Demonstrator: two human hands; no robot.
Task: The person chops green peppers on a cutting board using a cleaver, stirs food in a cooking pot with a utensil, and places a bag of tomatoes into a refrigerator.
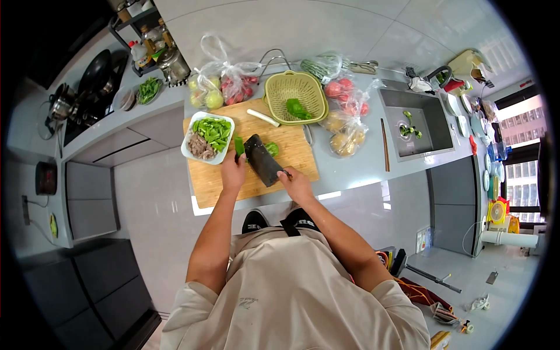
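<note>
Near mid-frame, the cleaver [263, 161] looks heavy and stiff, best held at its lower-right end where the right hand [296, 186] clamps it, reaching up-left, while the left hand [233, 170], pointing upward, pinches a probably light, crisp green pepper piece [239, 144] over the cutting board [213, 184].

A smooth wooden cutting board [210, 184] lies under a dark metal cleaver [263, 162] with a dull sheen. Around them: a perforated plastic colander [294, 87], crinkled, glossy clear-plastic bags [349, 124], a matt metal sink [429, 141].
</note>
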